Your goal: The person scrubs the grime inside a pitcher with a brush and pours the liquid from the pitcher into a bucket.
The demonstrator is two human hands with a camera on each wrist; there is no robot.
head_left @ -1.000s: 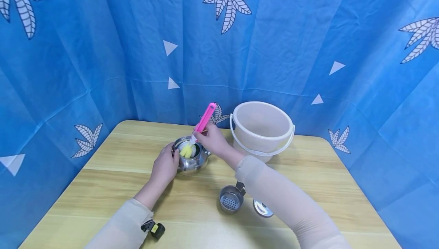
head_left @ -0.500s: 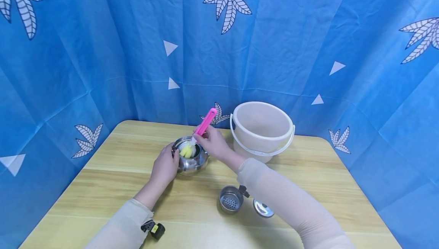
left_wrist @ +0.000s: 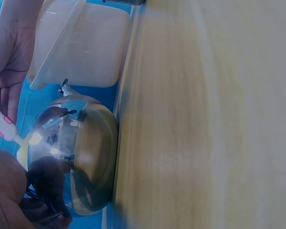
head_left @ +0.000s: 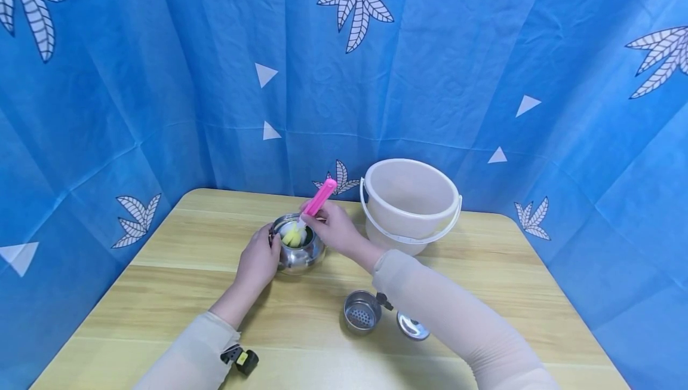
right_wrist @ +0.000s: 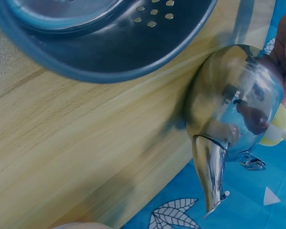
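Right hand (head_left: 337,227): brush (head_left: 321,197) being pinched mid-frame by fingers.
Left hand (head_left: 260,257): teapot (head_left: 302,260) being gripped, fingers curled; firm bracing probably being needed.

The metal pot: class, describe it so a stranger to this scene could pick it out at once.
On the wooden table, find the white bucket at the back; the metal pot is left of it, gripped by the left hand. Round and shiny, it has a spout and a yellow brush head in its mouth, unlike the perforated metal cup nearer the camera.
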